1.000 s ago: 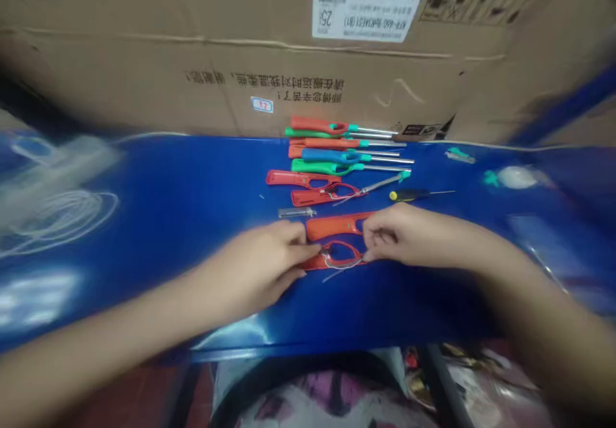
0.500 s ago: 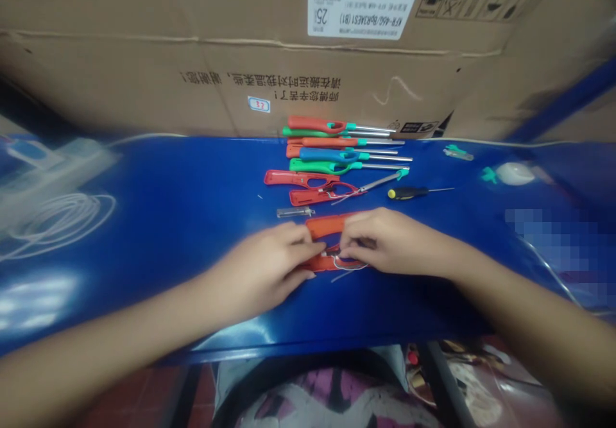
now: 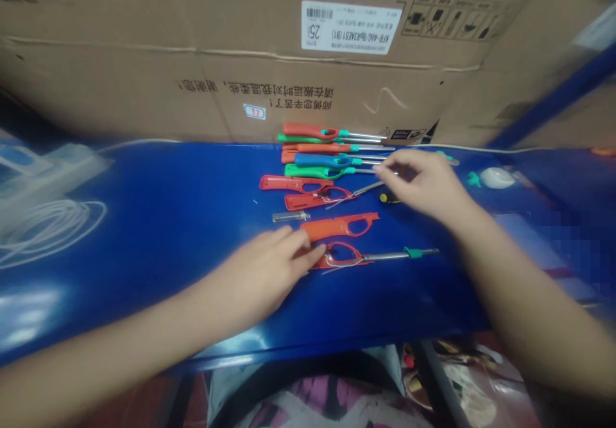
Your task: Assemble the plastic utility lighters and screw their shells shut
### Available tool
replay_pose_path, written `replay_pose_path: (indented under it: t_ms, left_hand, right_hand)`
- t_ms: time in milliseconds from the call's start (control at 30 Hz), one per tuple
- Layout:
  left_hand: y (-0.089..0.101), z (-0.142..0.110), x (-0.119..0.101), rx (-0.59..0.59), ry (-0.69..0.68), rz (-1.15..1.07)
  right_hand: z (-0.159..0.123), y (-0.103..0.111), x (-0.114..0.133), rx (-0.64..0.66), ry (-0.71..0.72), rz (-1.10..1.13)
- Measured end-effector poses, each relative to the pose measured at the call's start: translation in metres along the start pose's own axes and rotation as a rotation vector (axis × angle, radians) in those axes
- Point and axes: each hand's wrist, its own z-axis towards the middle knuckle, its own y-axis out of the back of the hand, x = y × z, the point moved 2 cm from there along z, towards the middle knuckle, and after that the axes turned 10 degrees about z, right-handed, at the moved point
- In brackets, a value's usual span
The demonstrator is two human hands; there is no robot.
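Note:
My left hand (image 3: 267, 274) lies flat on the blue table (image 3: 158, 222), its fingertips touching the left end of an opened red lighter shell (image 3: 339, 256). A metal tube with a teal collar (image 3: 409, 253) sticks out of that shell to the right. Just behind it lies a loose orange-red shell half (image 3: 339, 225). My right hand (image 3: 423, 184) hovers further back, fingers curled into a pinch near the tubes of the stacked lighters. It covers most of a screwdriver whose yellow end (image 3: 384, 197) shows beneath it. What the pinch holds is hidden.
Several finished lighters (image 3: 322, 149) in red, green and blue lie stacked against a big cardboard box (image 3: 240, 62). Another opened red lighter (image 3: 312, 198), a red half (image 3: 283, 183) and a small metal part (image 3: 289, 216) lie nearby. A white cable coil (image 3: 43, 229) sits left, a white object (image 3: 498, 178) right.
My right hand has left the opened red shell and moved back and to the right, above the screwdriver. The shell's tube with the teal collar now shows. My left hand stays.

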Motion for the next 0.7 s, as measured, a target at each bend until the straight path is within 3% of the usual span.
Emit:
replay_pose_path:
  t_ms: [100, 200, 300, 467, 700]
  left_hand:
    - [-0.003, -0.002, -0.003, -0.008, -0.026, 0.128]
    - [-0.003, -0.003, -0.004, -0.025, -0.036, 0.199]
    - [-0.003, -0.002, -0.004, -0.026, -0.036, 0.216]
    - [0.0, 0.002, -0.001, -0.034, -0.012, 0.109]
    - [0.004, 0.001, 0.004, -0.077, 0.016, 0.003]
  right_hand:
    - [0.013, 0.024, -0.04, -0.148, -0.176, -0.266]
    - [0.015, 0.035, -0.078, -0.109, -0.42, -0.478]
    - [0.01, 0.036, -0.105, -0.064, -0.578, -0.536]
    - [0.006, 0.035, -0.128, 0.005, -0.663, -0.544]
    - [0.007, 0.045, -0.143, -0.078, -0.64, -0.559]
